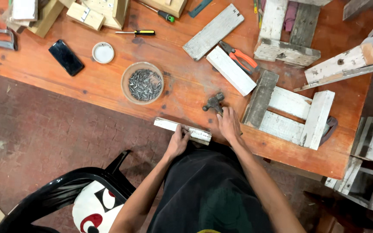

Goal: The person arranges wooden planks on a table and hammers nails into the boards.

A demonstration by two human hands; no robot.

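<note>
**Both hands at the table edge: one on a slat, one on a hammer**

Your left hand (178,143) is curled around a short, white-painted wooden slat (182,130), which lies along the near edge of the orange-stained wooden table (109,82); the fingers wrap over its top near the middle, and both ends stick out past the hand. Your right hand (229,125) rests on the tabletop just beside the slat's right end, fingers closed loosely around the handle of a dark metal claw hammer (213,103) (the handle itself is mostly hidden under the hand). The hammer's head lies on the table just beyond your fingertips, pointing away from you.

Just right of your right hand sits a small frame of weathered grey and white boards (288,113), lying flat near the table's edge. Beyond the hammer lies a loose white-painted block (231,70), with orange-handled pliers (240,57) just beside it and a grey board (213,31) further off. To the left of the hammer, a round tan bowl filled with steel nails (142,83) stands well apart from both hands. Farther left are a white round lid (103,52), a black phone lying face down (66,57) and a yellow-and-black screwdriver (135,32). A black plastic chair (61,196) stands on the brick floor to your left.
</note>
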